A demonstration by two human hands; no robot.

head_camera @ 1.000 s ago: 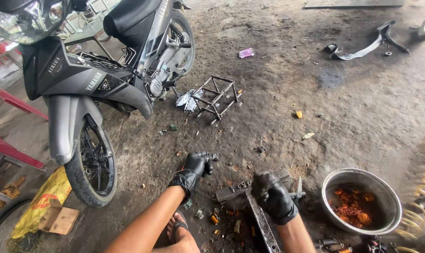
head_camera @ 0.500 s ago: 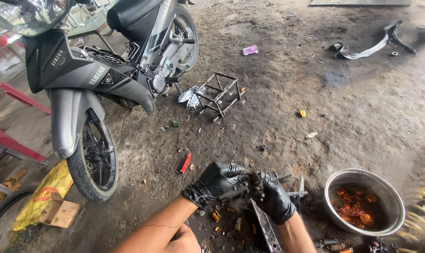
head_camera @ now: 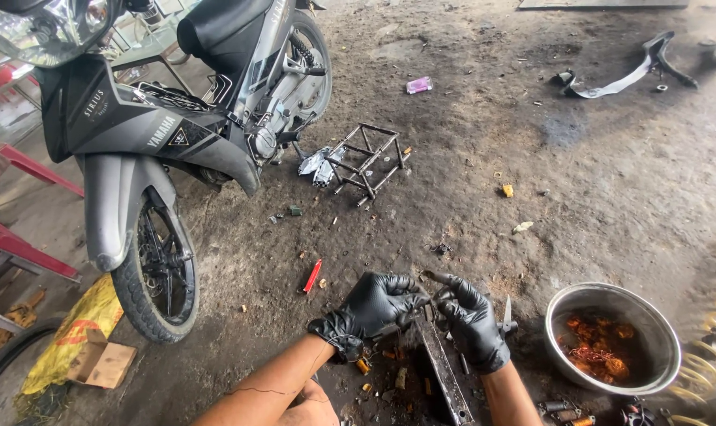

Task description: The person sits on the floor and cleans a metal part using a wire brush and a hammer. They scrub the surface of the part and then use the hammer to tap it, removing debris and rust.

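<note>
Probably a motorcycle repair workshop: motorbike (head_camera: 161, 150), oily floor (head_camera: 468, 158), scattered parts.

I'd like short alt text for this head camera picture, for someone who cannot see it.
Two black-gloved hands, left hand and right hand, meet over a small metal part above a dirty concrete floor. A grey motorbike stands at left, and a metal bowl of rusty bits sits at right.

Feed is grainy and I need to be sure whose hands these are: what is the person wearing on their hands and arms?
Both the left hand and the right hand wear black, thin, slightly shiny gloves that end at the wrist, with the cuffs bunched and wrinkled. The gloves look smudged with dirt. Above the cuffs both forearms are bare: no sleeves, watch or bands show.
</note>
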